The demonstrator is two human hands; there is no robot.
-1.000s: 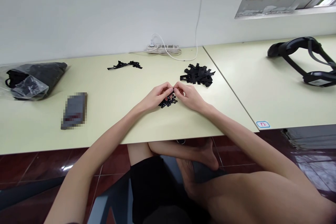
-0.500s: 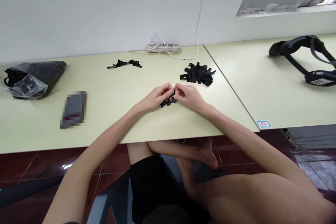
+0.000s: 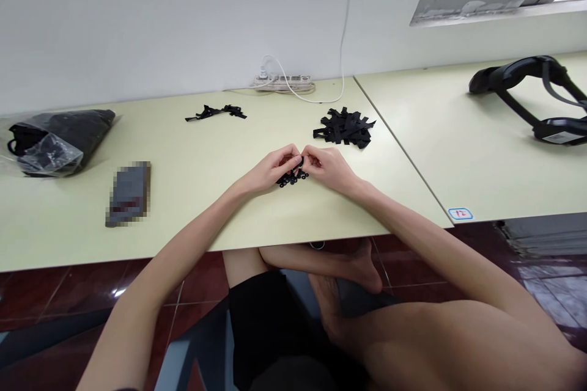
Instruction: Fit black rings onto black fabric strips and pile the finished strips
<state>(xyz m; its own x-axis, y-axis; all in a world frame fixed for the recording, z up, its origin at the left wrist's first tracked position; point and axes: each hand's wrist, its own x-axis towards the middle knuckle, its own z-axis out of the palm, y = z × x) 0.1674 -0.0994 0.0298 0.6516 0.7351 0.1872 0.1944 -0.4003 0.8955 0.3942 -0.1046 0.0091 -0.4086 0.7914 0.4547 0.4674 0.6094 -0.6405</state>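
My left hand (image 3: 275, 168) and my right hand (image 3: 324, 166) meet above the table, thumbs and fingers pinched close together. Between the fingertips is a small black piece (image 3: 301, 161), held from both sides; the fingers cover most of it, so its exact kind is unclear. Right below, partly hidden by my left hand, lies a cluster of small black rings (image 3: 290, 181) on the tabletop. A heap of short black fabric strips (image 3: 346, 127) sits just beyond my right hand. Farther back and to the left is a smaller row of black strips (image 3: 217, 112).
On the left lie a clear plastic bag of black material (image 3: 68, 140) and a blurred dark box (image 3: 129, 193). A power strip (image 3: 284, 84) with a white cable rests by the wall. Across the table seam is a black headset-like device (image 3: 523, 91).
The view has shifted slightly. Both hands stay together in nearly the same pose, still pinching the small black piece; the rings and strips have not visibly moved on the table.
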